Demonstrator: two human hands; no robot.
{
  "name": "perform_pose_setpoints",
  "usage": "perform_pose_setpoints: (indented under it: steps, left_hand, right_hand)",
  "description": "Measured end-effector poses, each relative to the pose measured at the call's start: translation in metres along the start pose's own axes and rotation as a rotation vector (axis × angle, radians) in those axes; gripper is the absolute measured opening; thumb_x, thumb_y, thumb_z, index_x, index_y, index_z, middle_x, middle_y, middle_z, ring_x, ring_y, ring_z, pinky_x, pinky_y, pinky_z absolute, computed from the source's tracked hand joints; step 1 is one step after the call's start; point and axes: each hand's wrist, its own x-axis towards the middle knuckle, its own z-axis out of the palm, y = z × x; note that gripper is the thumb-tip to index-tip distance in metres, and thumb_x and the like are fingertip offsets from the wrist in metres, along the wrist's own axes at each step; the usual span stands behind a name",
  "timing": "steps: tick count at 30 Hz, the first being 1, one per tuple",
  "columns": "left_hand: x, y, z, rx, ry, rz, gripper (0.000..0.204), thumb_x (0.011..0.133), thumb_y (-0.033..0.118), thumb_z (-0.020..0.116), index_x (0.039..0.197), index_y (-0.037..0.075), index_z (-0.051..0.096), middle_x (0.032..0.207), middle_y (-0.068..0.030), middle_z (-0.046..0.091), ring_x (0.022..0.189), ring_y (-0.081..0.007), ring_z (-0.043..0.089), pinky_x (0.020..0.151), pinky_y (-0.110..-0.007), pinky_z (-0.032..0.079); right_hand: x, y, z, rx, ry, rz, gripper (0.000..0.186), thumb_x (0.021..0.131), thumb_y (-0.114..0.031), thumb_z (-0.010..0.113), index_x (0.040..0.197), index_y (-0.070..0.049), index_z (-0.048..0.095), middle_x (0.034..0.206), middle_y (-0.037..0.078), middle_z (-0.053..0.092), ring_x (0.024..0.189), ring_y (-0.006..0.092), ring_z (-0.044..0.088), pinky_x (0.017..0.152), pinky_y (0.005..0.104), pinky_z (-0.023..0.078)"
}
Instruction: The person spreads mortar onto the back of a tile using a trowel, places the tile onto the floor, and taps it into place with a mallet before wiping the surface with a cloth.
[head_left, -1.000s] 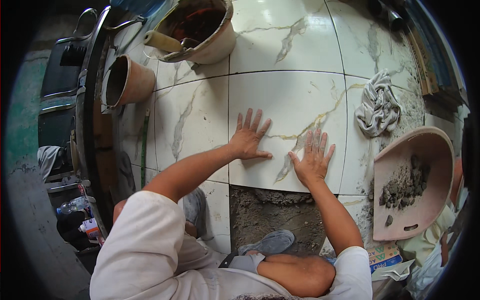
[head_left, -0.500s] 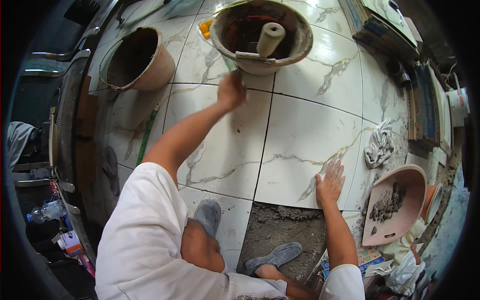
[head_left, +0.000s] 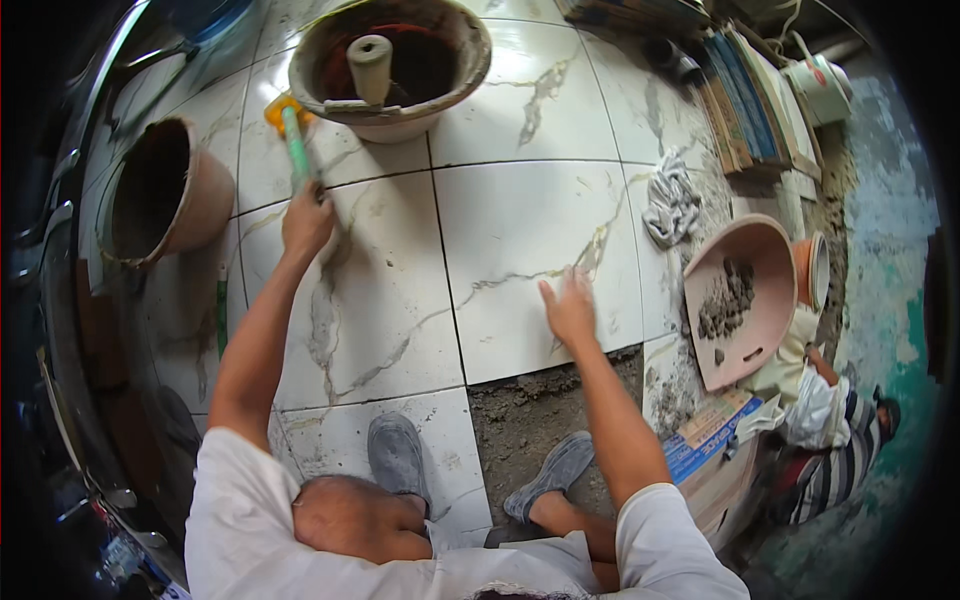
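Observation:
My left hand (head_left: 307, 222) grips the green handle of a mallet (head_left: 296, 145). Its yellow head points away from me, just left of a mortar-stained bucket (head_left: 390, 128). My right hand (head_left: 572, 312) is over a white marble-patterned tile (head_left: 530, 215), its fingers loosely apart and holding nothing. Slight blur hides whether it touches the tile. Nearer to me, past that tile's edge, lies a patch of rough grey mortar (head_left: 525, 415), where one of my shoes (head_left: 552, 478) stands. The other shoe (head_left: 397, 458) rests on a laid tile.
A second bucket (head_left: 205, 195) stands at the left, with a green stick (head_left: 222, 315) near it. A white roller-shaped piece (head_left: 371, 70) sticks out of the far bucket. At right are a crumpled rag (head_left: 672, 200), a pink scoop (head_left: 770, 255) with mortar lumps, boxes (head_left: 740, 110) and a striped-shirted person (head_left: 848, 455).
My left hand has drawn the mallet out from beside the far bucket, so its yellow head now shows whole. My right hand has risen from lying flat on the tile. The view has shifted.

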Motion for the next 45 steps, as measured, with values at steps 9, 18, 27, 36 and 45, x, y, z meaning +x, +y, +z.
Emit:
perform_pose_setpoints:
  steps: [9,18,27,36,45]
  left_hand:
    - [-0.309,0.066,-0.088,-0.466,-0.366,0.073,0.01,0.089,0.009,0.048,0.097,0.002,0.047,0.084,-0.0123,0.045,0.075,-0.0222,0.046,0.071,-0.036,0.041]
    - [-0.214,0.137,-0.061,0.02,-0.988,1.178,0.078,0.077,0.056,0.072,0.134,0.008,0.049,0.123,-0.0236,0.05,0.116,-0.0405,0.05,0.1,-0.048,0.042]
    - [-0.073,0.343,0.178,0.312,-0.422,0.785,0.12,0.066,0.082,0.062,0.155,0.013,0.022,0.161,-0.021,0.011,0.149,-0.0406,0.006,0.118,-0.058,0.009]
    - [-0.094,0.35,0.224,0.563,-0.346,0.797,0.107,0.077,0.08,0.05,0.157,0.017,0.017,0.163,-0.0136,0.011,0.15,-0.0352,0.006,0.119,-0.053,0.005]
    - [-0.096,0.353,0.224,0.574,-0.333,0.808,0.11,0.075,0.081,0.052,0.157,0.018,0.016,0.163,-0.0134,0.009,0.15,-0.0355,0.004,0.119,-0.054,0.006]
  right_hand:
    - [-0.108,-0.164,0.058,1.354,-0.887,-0.022,0.069,0.094,-0.058,0.055,0.131,0.001,0.048,0.104,0.015,0.064,0.096,0.018,0.063,0.086,0.0362,0.051]
    - [-0.095,0.024,-0.035,0.773,-0.286,-0.016,0.038,0.086,-0.022,0.055,0.113,0.002,0.045,0.085,0.028,0.063,0.08,0.0441,0.065,0.073,0.0508,0.051]
    - [-0.133,0.188,-0.049,0.403,0.181,-0.048,0.035,0.094,-0.03,0.059,0.114,-0.005,0.048,0.075,0.022,0.064,0.07,0.0459,0.064,0.059,0.0534,0.051]
    - [-0.123,0.219,0.003,0.608,-0.059,0.087,0.029,0.093,-0.027,0.061,0.102,-0.002,0.05,0.07,0.024,0.063,0.068,0.0456,0.064,0.057,0.0529,0.051]
    - [-0.119,0.225,0.007,0.744,-0.137,0.096,0.033,0.092,-0.029,0.059,0.104,0.001,0.05,0.07,0.029,0.062,0.073,0.0497,0.063,0.062,0.0557,0.05]
